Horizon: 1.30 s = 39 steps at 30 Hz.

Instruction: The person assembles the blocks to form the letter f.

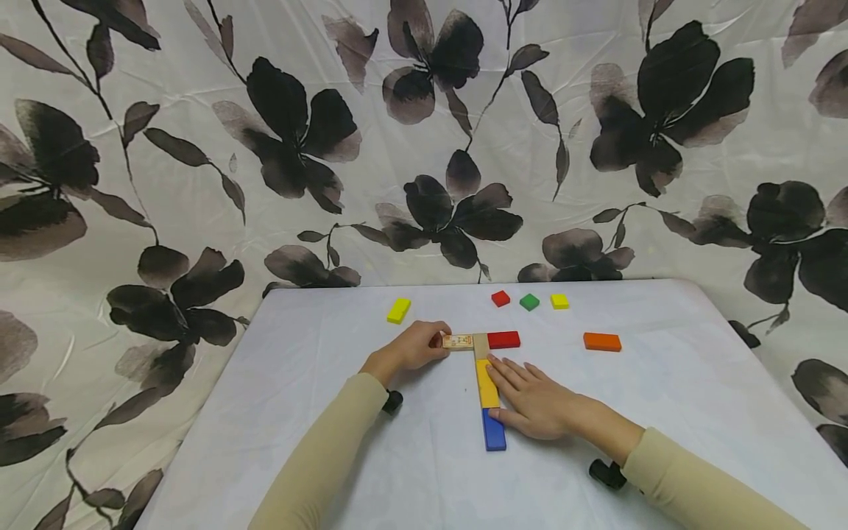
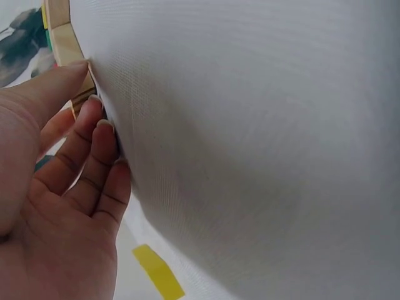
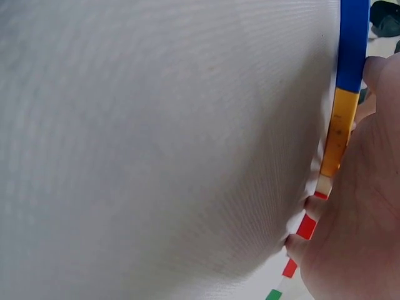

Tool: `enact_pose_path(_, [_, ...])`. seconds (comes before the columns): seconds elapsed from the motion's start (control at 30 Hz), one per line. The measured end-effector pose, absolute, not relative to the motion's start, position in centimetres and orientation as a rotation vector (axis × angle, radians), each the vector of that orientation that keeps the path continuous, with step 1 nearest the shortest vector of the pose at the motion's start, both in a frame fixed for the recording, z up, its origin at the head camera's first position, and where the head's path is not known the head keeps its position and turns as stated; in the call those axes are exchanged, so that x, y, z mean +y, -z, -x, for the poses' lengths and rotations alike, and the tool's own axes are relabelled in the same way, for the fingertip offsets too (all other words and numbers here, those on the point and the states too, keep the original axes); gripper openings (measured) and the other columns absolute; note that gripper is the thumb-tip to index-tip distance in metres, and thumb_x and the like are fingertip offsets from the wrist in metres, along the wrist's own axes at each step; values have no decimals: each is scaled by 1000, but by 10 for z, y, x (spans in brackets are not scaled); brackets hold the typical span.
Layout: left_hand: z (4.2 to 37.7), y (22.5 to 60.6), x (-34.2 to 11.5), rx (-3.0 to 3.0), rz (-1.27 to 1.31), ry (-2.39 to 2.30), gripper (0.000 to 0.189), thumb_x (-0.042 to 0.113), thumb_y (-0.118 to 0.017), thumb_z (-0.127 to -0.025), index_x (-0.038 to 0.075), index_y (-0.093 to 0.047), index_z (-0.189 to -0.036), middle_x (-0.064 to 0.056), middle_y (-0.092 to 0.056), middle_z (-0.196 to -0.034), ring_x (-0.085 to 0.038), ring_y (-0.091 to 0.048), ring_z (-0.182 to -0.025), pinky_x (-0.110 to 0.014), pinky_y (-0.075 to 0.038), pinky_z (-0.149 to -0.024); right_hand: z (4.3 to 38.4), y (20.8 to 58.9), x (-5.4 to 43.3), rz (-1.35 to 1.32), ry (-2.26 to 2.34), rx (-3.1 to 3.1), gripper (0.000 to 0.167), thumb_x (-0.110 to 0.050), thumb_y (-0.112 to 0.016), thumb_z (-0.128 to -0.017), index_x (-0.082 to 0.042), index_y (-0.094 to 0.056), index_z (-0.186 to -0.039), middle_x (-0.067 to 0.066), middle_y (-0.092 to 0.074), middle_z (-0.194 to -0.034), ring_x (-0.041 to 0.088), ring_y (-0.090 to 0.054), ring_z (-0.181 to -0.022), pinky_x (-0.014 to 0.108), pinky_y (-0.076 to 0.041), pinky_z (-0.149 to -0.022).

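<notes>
Flat blocks lie in a T on the white table. Its upright runs from a plain wood block through a yellow block to a blue block nearest me. A red block forms the right arm, a printed wooden block the left. My left hand pinches the printed block's outer end between thumb and fingertips, seen closely in the left wrist view. My right hand lies with fingers extended, fingertips at the yellow block's right edge and thumb at the blue one; its palm is down.
Toward the back edge lie a yellow block at left, then small red, green and yellow pieces. An orange block lies right of the T. Floral cloth hangs behind the table.
</notes>
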<state>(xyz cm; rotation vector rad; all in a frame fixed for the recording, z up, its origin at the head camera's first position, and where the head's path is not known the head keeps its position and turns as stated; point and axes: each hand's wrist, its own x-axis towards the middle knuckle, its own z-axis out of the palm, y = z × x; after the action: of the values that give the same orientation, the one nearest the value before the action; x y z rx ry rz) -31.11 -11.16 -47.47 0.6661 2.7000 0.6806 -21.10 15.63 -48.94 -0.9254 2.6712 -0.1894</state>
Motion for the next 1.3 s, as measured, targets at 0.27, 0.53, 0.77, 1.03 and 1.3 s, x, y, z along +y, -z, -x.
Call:
enact_pose_path(0.27, [314, 477, -113, 2706, -736, -662, 32, 16, -71, -99, 9, -62, -128, 1, -60, -87, -12, -52, -78, -26, -45, -74, 209, 487, 159, 995, 258, 2665, 83, -64, -34, -104, -8, -19, -164, 9, -8, -173, 33, -14, -157, 61, -15, -123])
enact_pose_path(0.53, [312, 476, -111, 2711, -685, -657, 30, 17, -70, -99, 10, -63, -127, 1, -60, -86, -12, -52, -78, -25, -45, -72, 210, 485, 157, 972, 242, 2662, 84, -68, -31, -103, -12, -18, -165, 5, -8, -173, 30, -13, -158, 58, -15, -124])
enact_pose_path(0.77, [312, 478, -111, 2714, -686, -660, 30, 17, -70, -99, 11, -63, -127, 1, -60, -86, -12, -52, -77, -26, -45, -72, 210, 486, 157, 969, 244, 2668, 85, -69, -31, -103, -12, -18, -165, 5, -7, -173, 29, -12, -158, 58, -15, -125])
enact_pose_path(1.03, [312, 479, -112, 2711, -695, -663, 32, 18, -70, -99, 10, -61, -129, 2, -60, -85, -12, -52, -77, -26, -45, -73, 208, 486, 158, 979, 249, 2667, 83, -65, -34, -104, -11, -19, -165, 7, -8, -173, 31, -13, -158, 59, -15, -124])
enact_pose_path(1.3, [312, 478, -113, 2694, -679, -688, 40, 19, -70, -99, 9, -58, -136, 1, -59, -87, -12, -52, -79, -27, -45, -75, 209, 489, 158, 957, 224, 2678, 84, -68, -32, -103, -14, -17, -165, 3, -6, -173, 28, -11, -158, 56, -14, -125])
